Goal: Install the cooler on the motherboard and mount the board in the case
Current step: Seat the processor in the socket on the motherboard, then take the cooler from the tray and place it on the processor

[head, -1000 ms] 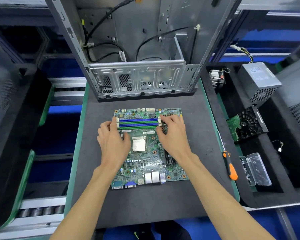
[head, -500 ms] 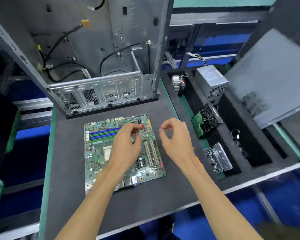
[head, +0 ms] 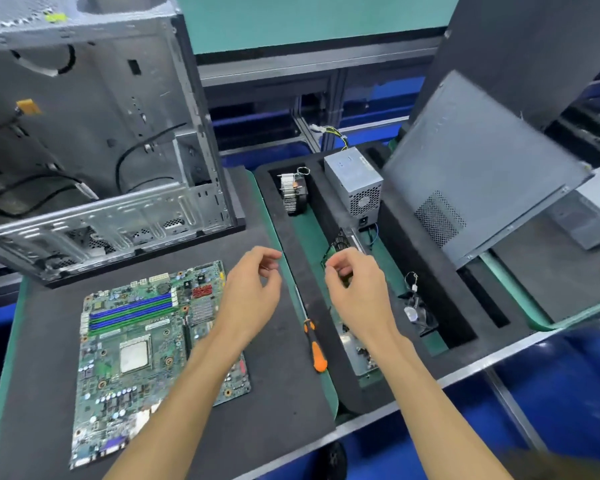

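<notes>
Left hand [head: 248, 299] and right hand [head: 355, 292] both hover loose-fingered, holding nothing. Motherboard [head: 146, 344] lies flat on the surface, socket bare. Cooler [head: 291, 194] sits in the foam tray [head: 399, 237], far right, so I'd guess fetching it is next.

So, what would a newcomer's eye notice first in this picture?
The green motherboard with blue memory sticks lies flat on the dark foam mat, below the open grey metal case. Both bare hands, left and right, hover empty, while the finned metal cooler waits in the right tray.
</notes>
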A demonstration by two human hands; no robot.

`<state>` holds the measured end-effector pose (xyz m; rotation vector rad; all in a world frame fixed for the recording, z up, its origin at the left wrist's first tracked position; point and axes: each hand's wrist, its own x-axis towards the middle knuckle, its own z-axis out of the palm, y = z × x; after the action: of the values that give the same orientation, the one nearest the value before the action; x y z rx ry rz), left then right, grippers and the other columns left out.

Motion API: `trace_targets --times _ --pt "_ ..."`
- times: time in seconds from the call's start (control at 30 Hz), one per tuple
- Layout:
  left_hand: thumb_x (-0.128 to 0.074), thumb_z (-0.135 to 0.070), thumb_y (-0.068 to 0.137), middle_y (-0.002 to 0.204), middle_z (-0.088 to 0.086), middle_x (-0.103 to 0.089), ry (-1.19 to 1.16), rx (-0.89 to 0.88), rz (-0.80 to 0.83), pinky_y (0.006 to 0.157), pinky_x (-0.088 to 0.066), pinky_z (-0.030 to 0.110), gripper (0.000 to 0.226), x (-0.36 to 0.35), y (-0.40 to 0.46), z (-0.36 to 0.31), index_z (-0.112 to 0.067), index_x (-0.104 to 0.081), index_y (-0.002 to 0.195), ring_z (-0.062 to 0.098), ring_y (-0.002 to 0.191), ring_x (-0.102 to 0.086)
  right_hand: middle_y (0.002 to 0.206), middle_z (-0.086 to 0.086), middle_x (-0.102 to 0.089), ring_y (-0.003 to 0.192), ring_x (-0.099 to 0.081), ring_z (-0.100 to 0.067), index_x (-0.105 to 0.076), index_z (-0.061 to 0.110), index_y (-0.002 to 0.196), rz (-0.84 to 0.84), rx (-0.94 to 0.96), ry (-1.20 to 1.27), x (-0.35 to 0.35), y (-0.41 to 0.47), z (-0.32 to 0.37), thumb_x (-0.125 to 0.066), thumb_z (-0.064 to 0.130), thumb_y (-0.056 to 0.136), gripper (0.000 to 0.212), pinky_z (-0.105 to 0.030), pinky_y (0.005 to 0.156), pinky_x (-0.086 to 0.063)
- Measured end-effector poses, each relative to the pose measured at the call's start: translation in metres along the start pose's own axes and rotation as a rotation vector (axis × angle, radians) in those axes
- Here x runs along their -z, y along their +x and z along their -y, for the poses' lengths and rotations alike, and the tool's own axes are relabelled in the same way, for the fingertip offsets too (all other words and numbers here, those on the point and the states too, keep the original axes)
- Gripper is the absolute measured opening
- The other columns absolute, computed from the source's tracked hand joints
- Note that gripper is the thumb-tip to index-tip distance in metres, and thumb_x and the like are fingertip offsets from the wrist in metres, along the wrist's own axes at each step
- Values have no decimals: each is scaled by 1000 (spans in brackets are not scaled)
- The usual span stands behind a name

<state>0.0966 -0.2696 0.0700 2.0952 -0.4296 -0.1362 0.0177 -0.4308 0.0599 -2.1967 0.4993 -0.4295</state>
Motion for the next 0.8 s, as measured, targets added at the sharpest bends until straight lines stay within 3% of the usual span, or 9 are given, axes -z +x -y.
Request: trace_targets --times 0.23,0.37,0.67,0.8 --pt "-54 -5 90 97 -6 -60 52 74 -19 78 -42 18 26 -35 28 -22 -20 -58 111 6 89 -57 87 18 -60 89 -55 -5 -60 29 94 44 18 42 14 34 -30 -60 20 95 9 -13 72 -42" --pt "-55 -9 90 97 -10 -58 78 108 5 81 -44 24 28 -44 56 -21 -22 -55 115 6 91 -56 89 14 -61 85 -58 -4 -60 28 96 66 7 125 7 58 -32 -60 18 96 10 -14 71 -46" --pt "-61 -11 87 114 -2 -53 160 83 44 87 -41 28 44 -60 158 5 -17 -46 128 15 105 -52 105 8 -62 92 -59 -3 -61 21 121 80 -85 176 -30 133 -20 -60 18 97 24 -31 85 -54" --pt "-65 -10 85 127 3 -48 265 24 56 99 -41 38 55 -74 208 18 -14 -40 133 21 119 -47 116 5 -60 103 -59 -7 -56 16 132 92 -137 135 -55 167 -24 -57 16 98 34 -36 94 -51"
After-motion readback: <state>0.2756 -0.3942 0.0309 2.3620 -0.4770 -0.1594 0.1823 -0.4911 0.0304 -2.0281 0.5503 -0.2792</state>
